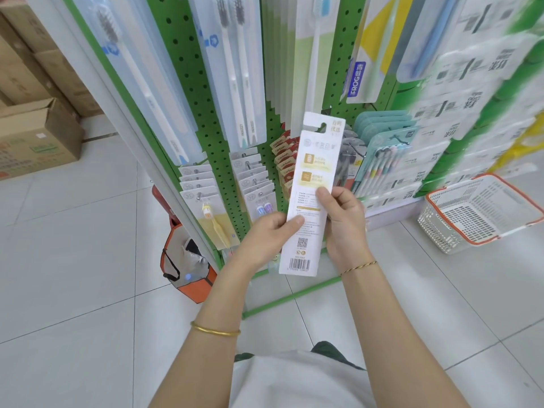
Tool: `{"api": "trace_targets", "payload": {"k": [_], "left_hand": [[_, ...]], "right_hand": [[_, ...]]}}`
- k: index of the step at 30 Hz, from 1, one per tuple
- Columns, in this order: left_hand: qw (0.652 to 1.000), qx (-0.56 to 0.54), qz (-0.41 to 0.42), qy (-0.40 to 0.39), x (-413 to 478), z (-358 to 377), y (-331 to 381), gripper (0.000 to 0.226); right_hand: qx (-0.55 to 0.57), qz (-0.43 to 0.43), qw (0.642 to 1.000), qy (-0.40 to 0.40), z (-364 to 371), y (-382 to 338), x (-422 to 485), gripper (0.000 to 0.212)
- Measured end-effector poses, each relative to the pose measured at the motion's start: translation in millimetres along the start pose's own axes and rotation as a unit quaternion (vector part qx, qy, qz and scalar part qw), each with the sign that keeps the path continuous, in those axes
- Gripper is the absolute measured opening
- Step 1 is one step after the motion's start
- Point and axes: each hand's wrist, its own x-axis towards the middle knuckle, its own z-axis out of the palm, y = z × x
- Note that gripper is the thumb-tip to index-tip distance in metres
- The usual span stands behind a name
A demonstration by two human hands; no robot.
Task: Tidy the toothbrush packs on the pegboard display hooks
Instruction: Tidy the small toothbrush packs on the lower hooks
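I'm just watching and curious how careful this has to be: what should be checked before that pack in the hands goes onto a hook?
1. Grip: left hand and right hand both hold the toothbrush pack: ok.
2. Hang hole at its top uncovered: ok.
3. Front facing outward: not ok, the barcode side faces the person.
4. Room on a hook of the pegboard: cannot tell.

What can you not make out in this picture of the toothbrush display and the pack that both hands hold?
Head view:
- Held pack: its back faces the camera, so the brush is hidden. The print is too small to read. The left hand and right hand cover its edges.
- Right-side packs: blurred, labels unreadable.
- Top-row packs: cut off by the upper edge.
- Orange bag: partly behind the rack post.
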Motion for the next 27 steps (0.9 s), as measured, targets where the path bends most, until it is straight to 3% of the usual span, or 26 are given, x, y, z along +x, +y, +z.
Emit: {"api": "trace_targets", "payload": {"k": [4, 9, 11, 14, 21, 27], "left_hand": [[0.992, -0.052, 0.069, 0.091, 3.0, -4.2, 9.8, 0.007], [0.965, -0.128, 0.127, 0.192, 4.9, -14.2, 16.3, 0.006], [0.960, -0.154, 0.127, 0.197, 5.9, -17.8, 13.8, 0.009], [0.963, -0.158, 0.118, 0.184, 6.9, -19.9, 10.9, 0.008], [0.959, -0.235, 0.067, 0.143, 8.1, -19.1, 9.1, 0.012], [0.962, -0.241, 0.058, 0.111, 11.0, -13.6, 15.1, 0.010]], "right_hand": [[-0.014, 0.022, 0.996, -0.085, -3.2, 1.0, -1.1, 0.019], [-0.047, 0.082, 0.981, -0.168, -7.6, 6.0, -3.3, 0.015], [-0.057, 0.104, 0.973, -0.197, -9.5, 8.4, -3.0, 0.022], [-0.060, 0.132, 0.961, -0.234, -12.7, 14.7, -2.2, 0.052], [-0.023, 0.130, 0.957, -0.257, -10.3, 20.6, -1.0, 0.047], [-0.016, 0.134, 0.951, -0.277, -7.9, 20.6, 0.1, 0.068]]}}
